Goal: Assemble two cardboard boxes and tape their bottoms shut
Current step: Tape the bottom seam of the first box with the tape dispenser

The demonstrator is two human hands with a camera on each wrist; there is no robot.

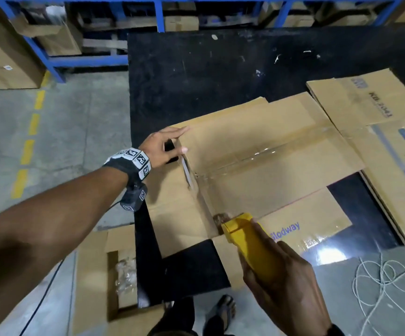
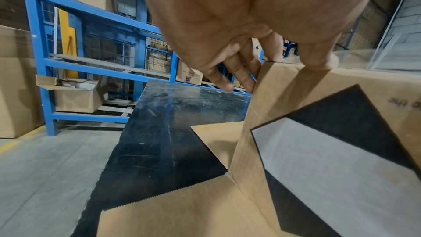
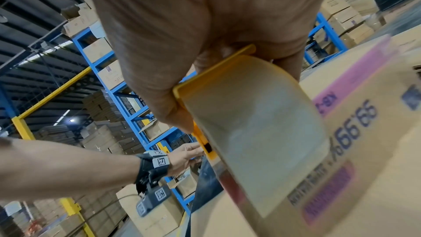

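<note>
Left hand (image 1: 163,148) steadies box (image 1: 257,166) corner, fingers straight; right hand (image 1: 286,284) grips yellow tape dispenser (image 1: 247,241) at near seam end; taped seam (image 1: 264,151) runs away from it, rightward.

A scuffed black flat surface (image 1: 196,76) carries an upturned brown cardboard box (image 1: 257,151), its flaps splayed. Just beside it lies a flattened printed brown carton (image 1: 371,105). Pale scraps (image 1: 278,58) dot the far part.

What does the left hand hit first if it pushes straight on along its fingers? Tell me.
The left hand already touches the box at its upper left corner. Its fingers point across the box's top, so straight on it would probably slide over cardboard; depth is unclear.
</note>
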